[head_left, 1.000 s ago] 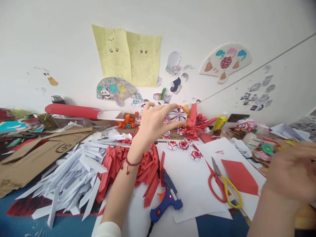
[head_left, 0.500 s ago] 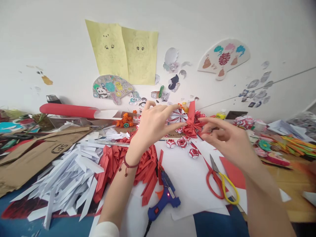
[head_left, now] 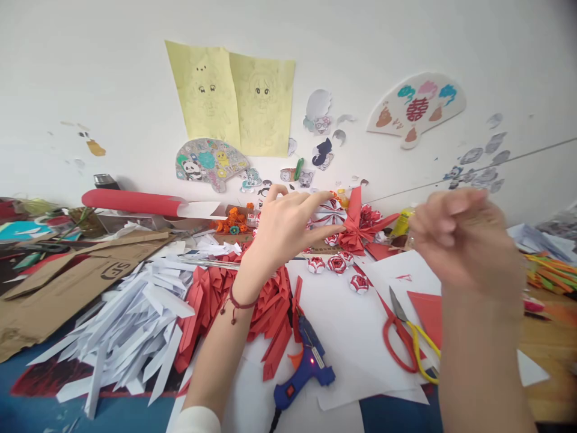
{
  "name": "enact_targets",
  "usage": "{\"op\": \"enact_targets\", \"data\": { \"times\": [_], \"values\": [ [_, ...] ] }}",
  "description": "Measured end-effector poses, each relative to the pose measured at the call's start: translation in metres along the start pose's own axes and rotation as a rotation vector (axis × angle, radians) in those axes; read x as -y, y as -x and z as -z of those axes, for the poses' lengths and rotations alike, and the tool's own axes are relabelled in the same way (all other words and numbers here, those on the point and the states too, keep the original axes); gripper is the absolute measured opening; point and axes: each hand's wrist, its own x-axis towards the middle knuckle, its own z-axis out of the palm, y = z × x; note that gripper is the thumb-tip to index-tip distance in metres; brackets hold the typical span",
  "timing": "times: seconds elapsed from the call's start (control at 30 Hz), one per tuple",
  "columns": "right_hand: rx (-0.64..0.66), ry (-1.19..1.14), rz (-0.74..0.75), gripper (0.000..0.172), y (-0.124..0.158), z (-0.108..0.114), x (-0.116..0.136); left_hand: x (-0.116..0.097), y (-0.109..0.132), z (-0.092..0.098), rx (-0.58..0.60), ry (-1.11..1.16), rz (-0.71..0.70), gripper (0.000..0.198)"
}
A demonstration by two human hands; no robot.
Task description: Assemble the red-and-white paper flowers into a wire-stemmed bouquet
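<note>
My left hand (head_left: 291, 219) reaches over the table with thumb and forefinger pinching the edge of a red folded-paper flower (head_left: 358, 227), whose pointed petals stick out upward and to the right. My right hand (head_left: 464, 237) is raised at the right, apart from the flower and blurred, its fingers curled together; what they hold, if anything, is hidden. Below the hands lie a blue hot glue gun (head_left: 300, 367) with a small lit light and scissors (head_left: 408, 337) with one red and one yellow handle. Several small red-and-white paper balls (head_left: 336, 263) sit behind them on white paper (head_left: 347, 337).
Piles of folded white strips (head_left: 130, 319) and red strips (head_left: 270, 307) lie at left of centre. Flattened cardboard (head_left: 90, 273) covers the left side. A red paper roll (head_left: 130, 202) lies along the wall, which bears drawings and paper fans (head_left: 417, 108).
My right hand has drawn away from the red flower, up and to the right, its fingers curling in. My left hand keeps its pinch. The view has shifted slightly.
</note>
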Motion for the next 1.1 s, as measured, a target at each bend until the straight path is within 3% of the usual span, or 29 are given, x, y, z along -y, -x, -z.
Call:
{"op": "enact_targets", "data": {
  "times": [0.07, 0.17, 0.33, 0.4, 0.47, 0.57, 0.63, 0.7, 0.77, 0.83, 0.93, 1.0, 1.1],
  "values": [
    [-0.087, -0.028, 0.056, 0.036, -0.007, 0.0, -0.002, 0.0, 0.0, -0.001, -0.001, 0.005, -0.006, 0.052],
    [-0.136, -0.005, 0.046, 0.031, -0.017, -0.004, -0.007, -0.002, 0.0, -0.002, 0.003, 0.003, -0.008, 0.052],
    [-0.051, -0.112, -0.035, 0.028, -0.023, -0.012, -0.014, -0.001, -0.001, 0.001, 0.014, -0.01, 0.015, 0.051],
    [-0.05, 0.043, 0.046, 0.023, -0.021, -0.015, -0.017, 0.001, -0.002, 0.001, 0.014, -0.04, 0.027, 0.049],
    [-0.049, 0.341, 0.106, 0.019, -0.017, -0.017, -0.02, 0.004, -0.002, 0.0, 0.009, -0.073, 0.038, 0.049],
    [0.153, 0.711, 0.048, 0.027, -0.013, -0.014, -0.02, 0.006, -0.002, -0.002, 0.004, -0.101, 0.047, 0.05],
    [0.339, 0.812, 0.005, 0.029, -0.01, -0.009, -0.019, 0.006, -0.002, -0.002, 0.004, -0.114, 0.045, 0.048],
    [0.478, 0.778, -0.042, 0.027, -0.01, -0.001, -0.017, 0.005, -0.001, -0.003, 0.009, -0.132, 0.05, 0.047],
    [0.548, 0.582, -0.064, 0.023, -0.011, 0.007, -0.018, 0.004, -0.001, -0.003, 0.014, -0.144, 0.057, 0.047],
    [0.489, 0.253, 0.003, 0.018, -0.013, 0.013, -0.022, 0.002, -0.001, -0.003, 0.019, -0.141, 0.056, 0.048],
    [0.209, -0.117, 0.165, 0.012, -0.018, 0.011, -0.029, 0.001, -0.002, -0.004, 0.028, -0.132, 0.047, 0.047],
    [0.051, -0.056, 0.199, 0.025, -0.02, 0.003, -0.03, 0.0, -0.002, -0.004, 0.037, -0.129, 0.042, 0.047],
    [-0.004, 0.433, 0.134, 0.039, -0.018, -0.007, -0.029, 0.001, -0.002, -0.004, 0.04, -0.124, 0.028, 0.049]
  ]
}}
